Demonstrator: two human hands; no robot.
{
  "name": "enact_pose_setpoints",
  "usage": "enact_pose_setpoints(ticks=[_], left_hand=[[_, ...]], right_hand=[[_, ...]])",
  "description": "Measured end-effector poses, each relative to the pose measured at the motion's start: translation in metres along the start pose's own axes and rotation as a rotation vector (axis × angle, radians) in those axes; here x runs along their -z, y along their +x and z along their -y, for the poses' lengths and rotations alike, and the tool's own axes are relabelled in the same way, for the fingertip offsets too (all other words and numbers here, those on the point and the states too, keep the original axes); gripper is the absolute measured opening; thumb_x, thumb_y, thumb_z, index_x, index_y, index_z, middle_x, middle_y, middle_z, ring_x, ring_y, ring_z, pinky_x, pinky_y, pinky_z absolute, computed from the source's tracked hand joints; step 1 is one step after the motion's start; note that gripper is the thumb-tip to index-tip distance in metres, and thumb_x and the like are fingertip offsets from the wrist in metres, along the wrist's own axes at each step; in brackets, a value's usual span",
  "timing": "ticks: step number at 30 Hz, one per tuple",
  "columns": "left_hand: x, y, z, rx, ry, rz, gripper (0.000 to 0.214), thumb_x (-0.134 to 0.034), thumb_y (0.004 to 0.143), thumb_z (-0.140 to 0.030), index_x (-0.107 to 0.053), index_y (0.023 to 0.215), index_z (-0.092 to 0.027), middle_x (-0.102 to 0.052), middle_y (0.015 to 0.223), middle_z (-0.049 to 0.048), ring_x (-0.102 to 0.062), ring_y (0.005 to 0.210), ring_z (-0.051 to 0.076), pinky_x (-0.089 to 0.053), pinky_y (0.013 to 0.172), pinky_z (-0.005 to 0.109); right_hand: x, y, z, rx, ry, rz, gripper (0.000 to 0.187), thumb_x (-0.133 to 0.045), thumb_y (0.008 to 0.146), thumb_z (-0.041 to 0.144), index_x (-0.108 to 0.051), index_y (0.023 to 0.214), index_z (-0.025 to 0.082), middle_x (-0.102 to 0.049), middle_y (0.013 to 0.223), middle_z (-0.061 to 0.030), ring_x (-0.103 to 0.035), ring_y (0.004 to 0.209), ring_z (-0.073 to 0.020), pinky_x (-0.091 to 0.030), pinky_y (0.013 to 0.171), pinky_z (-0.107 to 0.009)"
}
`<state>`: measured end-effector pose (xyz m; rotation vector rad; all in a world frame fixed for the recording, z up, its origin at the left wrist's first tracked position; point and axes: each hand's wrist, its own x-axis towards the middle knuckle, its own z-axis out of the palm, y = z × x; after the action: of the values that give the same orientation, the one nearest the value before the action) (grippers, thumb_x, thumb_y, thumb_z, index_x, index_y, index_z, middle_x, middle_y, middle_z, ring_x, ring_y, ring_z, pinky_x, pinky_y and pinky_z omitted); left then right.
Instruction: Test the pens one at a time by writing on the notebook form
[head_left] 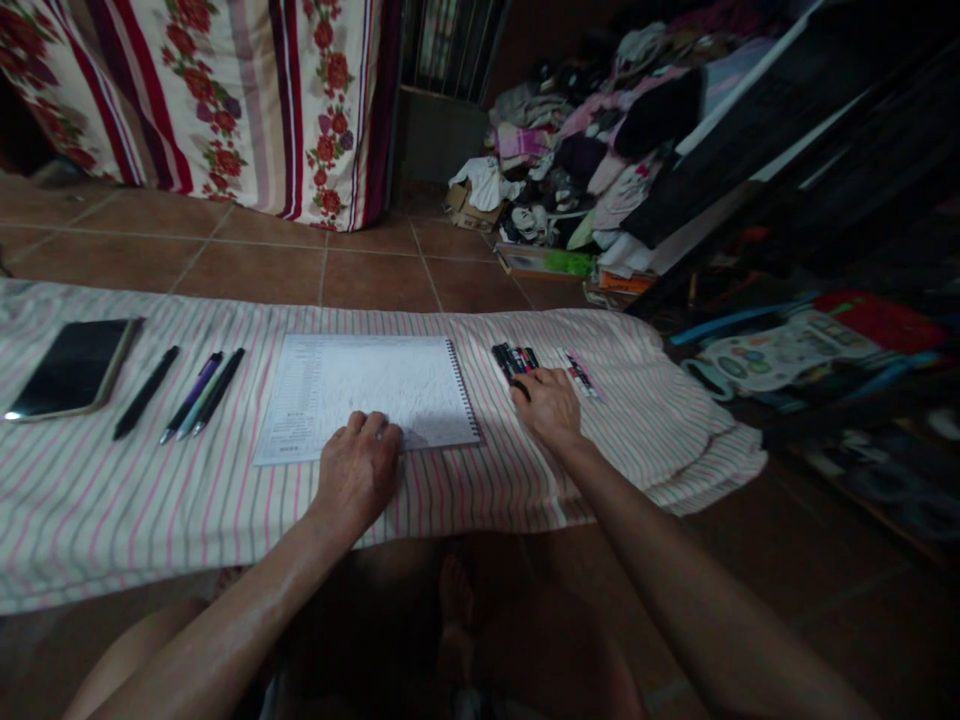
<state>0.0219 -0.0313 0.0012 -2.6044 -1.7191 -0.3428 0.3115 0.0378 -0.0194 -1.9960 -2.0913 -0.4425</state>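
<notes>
A spiral-bound notebook point(382, 375) lies open flat, its coil on the right and a printed column down its left side. My left hand point(360, 460) rests on the notebook's near edge with its fingers curled in; nothing shows in them. Right of the coil, my right hand point(551, 405) is over a group of short dark stick-like items point(514, 357). Its fingers are bent together, with a small dark piece point(520, 389) at the thumb side; what exactly they grip is partly hidden. A slim pink-and-white pack point(580, 374) lies just beyond that hand.
On the striped cloth point(637, 430) to the left lie a phone point(71, 368), a black pen point(146, 393) and several more pens point(202, 395). Behind, a floral curtain point(255, 110) hangs above the tiled floor. Heaped clothes point(577, 150) and a dark slanted panel point(750, 110) stand back right.
</notes>
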Motion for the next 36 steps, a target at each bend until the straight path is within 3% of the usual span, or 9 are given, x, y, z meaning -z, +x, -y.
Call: enact_pose_setpoints(ticks=[5, 8, 12, 19, 24, 27, 32, 36], left_hand=[[0.003, 0.0, 0.0, 0.001, -0.009, 0.004, 0.018, -0.047, 0.085, -0.017, -0.064, 0.091, -0.019, -0.062, 0.092, 0.0074, -0.053, 0.09, 0.024, -0.046, 0.068, 0.034], [0.002, 0.0, 0.0, -0.001, -0.009, 0.001, 0.018, -0.047, 0.085, -0.016, -0.064, 0.091, -0.018, -0.061, 0.091, 0.0078, -0.053, 0.09, 0.024, -0.046, 0.068, 0.034], [-0.001, -0.001, 0.0, -0.013, -0.01, -0.014, 0.018, -0.047, 0.084, -0.015, -0.063, 0.09, -0.018, -0.061, 0.091, 0.0082, -0.053, 0.089, 0.024, -0.045, 0.068, 0.034], [0.0, -0.001, -0.003, -0.007, 0.014, 0.001, 0.018, -0.046, 0.084, -0.014, -0.063, 0.088, -0.018, -0.062, 0.092, 0.0084, -0.053, 0.088, 0.025, -0.045, 0.068, 0.036], [0.0, -0.001, -0.002, -0.011, 0.019, 0.001, 0.02, -0.045, 0.085, -0.015, -0.063, 0.091, -0.018, -0.062, 0.093, 0.0078, -0.053, 0.089, 0.025, -0.045, 0.069, 0.036], [-0.001, -0.002, 0.0, -0.016, 0.029, -0.014, 0.019, -0.044, 0.085, -0.015, -0.062, 0.09, -0.018, -0.062, 0.094, 0.0074, -0.052, 0.089, 0.025, -0.044, 0.069, 0.035], [0.0, -0.003, 0.001, -0.015, 0.015, -0.007, 0.018, -0.045, 0.084, -0.016, -0.062, 0.09, -0.019, -0.061, 0.094, 0.0071, -0.052, 0.09, 0.024, -0.044, 0.07, 0.035], [0.0, -0.003, 0.002, -0.021, 0.003, 0.0, 0.017, -0.046, 0.083, -0.014, -0.062, 0.09, -0.019, -0.061, 0.094, 0.0074, -0.052, 0.09, 0.025, -0.044, 0.07, 0.035]], right_hand=[[0.0, -0.009, 0.016, 0.093, 0.03, -0.018, 0.028, -0.046, 0.088, 0.025, -0.069, 0.102, 0.017, -0.065, 0.098, -0.0082, -0.048, 0.096, -0.0241, -0.04, 0.086, -0.032], [-0.008, -0.014, 0.027, 0.154, 0.119, -0.035, 0.032, -0.043, 0.088, 0.02, -0.065, 0.11, 0.012, -0.064, 0.112, -0.0096, -0.049, 0.102, -0.0234, -0.038, 0.094, -0.033], [-0.022, -0.018, 0.04, 0.146, 0.246, -0.051, 0.034, -0.04, 0.088, 0.015, -0.066, 0.109, 0.01, -0.067, 0.112, -0.0111, -0.054, 0.103, -0.0228, -0.041, 0.092, -0.034], [-0.03, -0.019, 0.04, 0.237, 0.412, -0.036, 0.034, -0.041, 0.084, 0.012, -0.066, 0.108, 0.011, -0.066, 0.114, -0.0111, -0.058, 0.104, -0.02, -0.043, 0.093, -0.035], [-0.02, -0.011, 0.04, 0.119, 0.359, -0.082, 0.033, -0.042, 0.087, 0.023, -0.066, 0.106, 0.012, -0.066, 0.108, -0.0116, -0.055, 0.101, -0.0227, -0.041, 0.094, -0.036], [-0.017, -0.003, 0.034, -0.011, 0.19, -0.114, 0.039, -0.04, 0.088, 0.029, -0.061, 0.117, 0.013, -0.054, 0.128, -0.0148, -0.044, 0.116, -0.0281, -0.035, 0.1, -0.041], [-0.026, 0.003, 0.025, -0.123, 0.022, 0.059, 0.046, -0.038, 0.089, 0.032, -0.051, 0.13, 0.016, -0.042, 0.141, -0.015, -0.035, 0.126, -0.0325, -0.03, 0.101, -0.047], [-0.031, -0.001, 0.029, -0.117, 0.011, 0.063, 0.046, -0.032, 0.091, 0.031, -0.051, 0.13, 0.015, -0.042, 0.14, -0.0162, -0.036, 0.126, -0.0314, -0.031, 0.101, -0.046]])
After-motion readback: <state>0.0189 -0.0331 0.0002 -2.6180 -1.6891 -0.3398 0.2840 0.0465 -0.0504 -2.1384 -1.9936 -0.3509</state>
